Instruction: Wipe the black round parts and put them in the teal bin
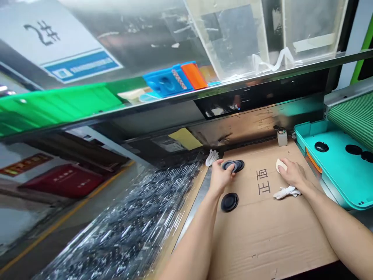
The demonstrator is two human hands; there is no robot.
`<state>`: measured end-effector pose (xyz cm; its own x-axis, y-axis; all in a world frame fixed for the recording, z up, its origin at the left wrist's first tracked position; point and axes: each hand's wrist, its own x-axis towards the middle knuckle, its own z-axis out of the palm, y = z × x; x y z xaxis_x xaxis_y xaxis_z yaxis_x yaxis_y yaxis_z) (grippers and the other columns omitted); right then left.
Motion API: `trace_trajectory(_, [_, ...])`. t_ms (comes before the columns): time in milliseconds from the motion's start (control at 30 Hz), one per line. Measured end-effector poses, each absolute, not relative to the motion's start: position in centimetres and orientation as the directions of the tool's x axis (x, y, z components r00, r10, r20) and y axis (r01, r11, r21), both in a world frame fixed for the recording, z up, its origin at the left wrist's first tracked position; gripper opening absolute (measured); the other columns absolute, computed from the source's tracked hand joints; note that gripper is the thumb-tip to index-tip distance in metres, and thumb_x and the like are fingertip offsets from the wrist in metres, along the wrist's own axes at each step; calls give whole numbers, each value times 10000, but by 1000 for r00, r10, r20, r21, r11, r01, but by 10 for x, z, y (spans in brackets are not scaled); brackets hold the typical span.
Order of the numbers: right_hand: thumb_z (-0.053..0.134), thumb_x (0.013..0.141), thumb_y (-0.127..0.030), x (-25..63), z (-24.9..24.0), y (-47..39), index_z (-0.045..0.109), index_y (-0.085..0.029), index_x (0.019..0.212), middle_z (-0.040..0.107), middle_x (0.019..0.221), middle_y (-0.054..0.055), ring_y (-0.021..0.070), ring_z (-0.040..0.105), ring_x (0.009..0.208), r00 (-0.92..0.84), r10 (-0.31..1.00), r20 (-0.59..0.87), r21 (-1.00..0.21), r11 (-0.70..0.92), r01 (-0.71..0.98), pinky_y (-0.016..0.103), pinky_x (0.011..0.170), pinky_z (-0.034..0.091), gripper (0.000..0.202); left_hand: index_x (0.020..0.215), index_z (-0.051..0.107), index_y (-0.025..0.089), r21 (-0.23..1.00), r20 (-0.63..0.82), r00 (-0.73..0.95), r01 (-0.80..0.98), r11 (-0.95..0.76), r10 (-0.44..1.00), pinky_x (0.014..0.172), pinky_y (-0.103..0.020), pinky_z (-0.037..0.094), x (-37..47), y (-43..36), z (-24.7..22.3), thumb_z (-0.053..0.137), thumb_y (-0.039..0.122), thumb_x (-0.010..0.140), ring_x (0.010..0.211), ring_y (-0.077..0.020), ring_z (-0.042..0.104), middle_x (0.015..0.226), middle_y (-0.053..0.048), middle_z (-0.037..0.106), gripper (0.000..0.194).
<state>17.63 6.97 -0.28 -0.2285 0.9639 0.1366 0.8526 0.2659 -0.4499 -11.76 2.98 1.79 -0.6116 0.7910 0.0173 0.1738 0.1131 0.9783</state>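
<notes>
The left hand [221, 178] pinches a dark disc [228, 166] near other discs [240, 166] over the cardboard [262, 233]; it looks light, stiff and slippery, so hold its rim; the right hand [293, 173] grips a white pad [280, 165].

I have the cardboard sheet [262, 237] before me, film-wrapped stack [136, 206] to its left, tray [344, 175] to its right. On the sheet's far left, my left hand [220, 178] is beside a disc cluster [241, 166]; a lone disc [229, 202] lies nearer me. My right hand [293, 173] is across on the right, a cloth [287, 192] just nearer. A bottle [282, 139] stands at the far right corner. The conveyor belt [354, 112] runs behind the tray. Above, a shelf [163, 104] bears a bin [72, 101] left of a small box [171, 81].
</notes>
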Motion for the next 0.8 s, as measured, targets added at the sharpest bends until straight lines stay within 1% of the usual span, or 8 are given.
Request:
trace_trajectory(100, [448, 970, -440, 175, -2, 68, 565, -310, 1338, 738, 1069, 61, 251, 683, 964, -234, 964, 126, -447, 266, 854, 311, 769, 433, 408, 1166, 553, 125, 880, -11, -555, 390, 272, 832, 466, -236, 400, -140, 39, 15, 707, 260, 804, 517, -139, 590, 817, -87, 659, 416])
trace_trajectory(300, [429, 978, -403, 175, 2, 65, 590, -276, 1236, 738, 997, 62, 242, 683, 912, -266, 954, 138, -448, 300, 842, 304, 722, 404, 330, 1101, 629, 127, 739, -72, -476, 565, 367, 876, 541, -314, 460, -141, 58, 12, 674, 365, 788, 547, -213, 627, 710, -85, 677, 397])
trace_trajectory(400, [420, 988, -398, 174, 2, 64, 590, -261, 1215, 728, 992, 64, 235, 675, 901, -270, 956, 116, -453, 293, 842, 308, 723, 404, 315, 960, 682, 137, 639, -57, -465, 663, 390, 883, 721, -402, 510, -143, 72, 19, 710, 440, 722, 828, -344, 698, 807, -149, 719, 386])
trace_trajectory(500, [433, 989, -392, 173, -2, 63, 602, -253, 1185, 700, 1053, 63, 221, 646, 921, -258, 956, 136, -472, 292, 832, 311, 748, 416, 294, 905, 691, 141, 561, -14, -450, 736, 379, 893, 970, -471, 450, -144, 83, 27, 731, 494, 671, 1227, -441, 555, 1062, -230, 714, 425])
trace_trajectory(567, [462, 983, -402, 173, -6, 64, 631, -241, 1132, 663, 1110, 72, 225, 601, 999, -246, 950, 194, -470, 310, 827, 320, 817, 422, 276, 964, 692, 141, 515, 4, -404, 785, 345, 915, 1044, -476, 406, -139, 86, 30, 763, 519, 625, 1319, -438, 481, 1222, -246, 660, 513])
trace_trajectory(600, [479, 979, -413, 173, -8, 66, 648, -231, 1094, 645, 1125, 80, 232, 571, 1042, -237, 945, 225, -463, 318, 827, 329, 861, 418, 274, 988, 693, 144, 501, 1, -370, 804, 320, 929, 1044, -463, 412, -135, 86, 31, 784, 524, 598, 1313, -425, 493, 1251, -241, 646, 552])
trace_trajectory(667, [502, 973, -434, 172, -9, 68, 674, -213, 1025, 620, 1136, 94, 248, 517, 1100, -214, 939, 268, -460, 320, 828, 353, 931, 401, 285, 971, 702, 159, 511, -23, -305, 815, 273, 952, 989, -411, 460, -127, 86, 32, 813, 520, 564, 1225, -383, 576, 1182, -206, 684, 555])
trace_trajectory(800, [493, 986, -375, 168, 19, 59, 683, -199, 993, 615, 1155, 90, 249, 511, 1107, -154, 932, 328, -515, 313, 798, 368, 958, 406, 259, 797, 717, 190, 540, -89, -214, 810, 228, 973, 811, -339, 517, -118, 87, 42, 835, 457, 543, 970, -326, 681, 830, -93, 742, 387])
